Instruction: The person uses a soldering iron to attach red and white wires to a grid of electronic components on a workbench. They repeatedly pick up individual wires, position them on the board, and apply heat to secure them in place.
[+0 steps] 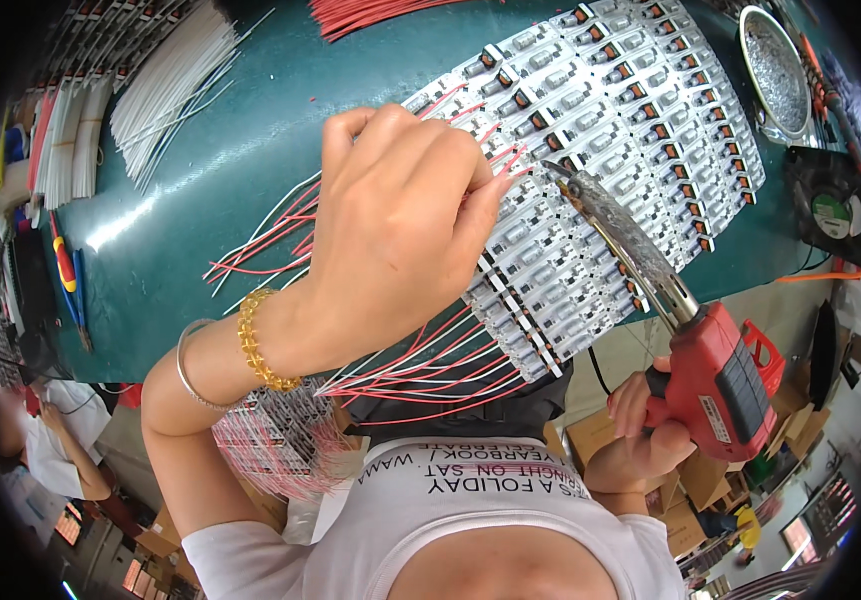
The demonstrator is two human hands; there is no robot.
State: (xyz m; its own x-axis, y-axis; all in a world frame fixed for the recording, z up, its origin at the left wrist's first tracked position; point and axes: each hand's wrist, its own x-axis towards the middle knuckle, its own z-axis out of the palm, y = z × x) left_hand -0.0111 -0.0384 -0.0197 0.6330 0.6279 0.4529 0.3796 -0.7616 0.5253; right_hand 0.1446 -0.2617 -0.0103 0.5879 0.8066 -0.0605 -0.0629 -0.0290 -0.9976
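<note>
A dark green bench (220,150) carries a white panel of small circuit boards (600,150), bundles of white wires (165,85), red wires (360,15), and a round metal dish (775,70).

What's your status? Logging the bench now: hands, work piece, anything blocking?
Left hand pinching red wire on the LED board panel. Right hand gripping red soldering gun, tip at the board. Nothing blocking.
</note>
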